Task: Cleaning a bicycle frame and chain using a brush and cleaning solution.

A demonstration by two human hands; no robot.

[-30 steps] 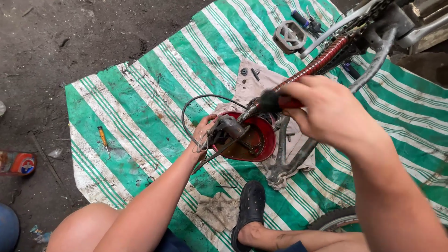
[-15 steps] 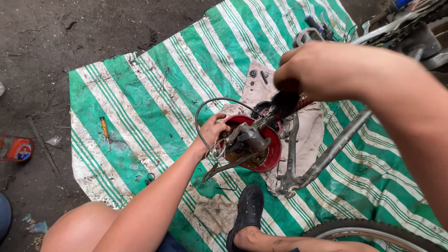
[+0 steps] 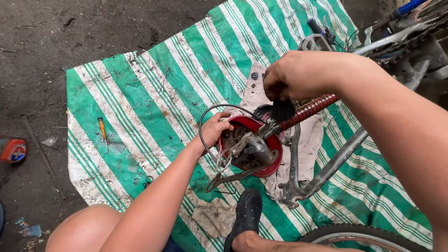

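Observation:
My left hand (image 3: 215, 130) grips a dirty metal bicycle part (image 3: 247, 151) held over a red bowl (image 3: 270, 161), with a grey cable (image 3: 205, 122) looping past the hand. My right hand (image 3: 295, 74) is closed on a brush whose black bristles (image 3: 283, 110) point down at the part. A red coiled spring (image 3: 308, 110) of the bike frame (image 3: 326, 168) runs just under the brush. The bowl rests on a stained cloth (image 3: 305, 149) spread over a green and white striped tarp (image 3: 154, 93).
A small yellow-handled screwdriver (image 3: 102, 129) lies on the tarp at the left. A red can (image 3: 13, 150) sits on the dirt ground. My foot in a black sandal (image 3: 246, 217) rests near the bowl. A tyre (image 3: 359, 239) shows at the bottom, a pedal (image 3: 313, 43) above.
My right hand moved up and right, then settled with the brush lowered over the part. My left hand kept its hold on the part over the bowl.

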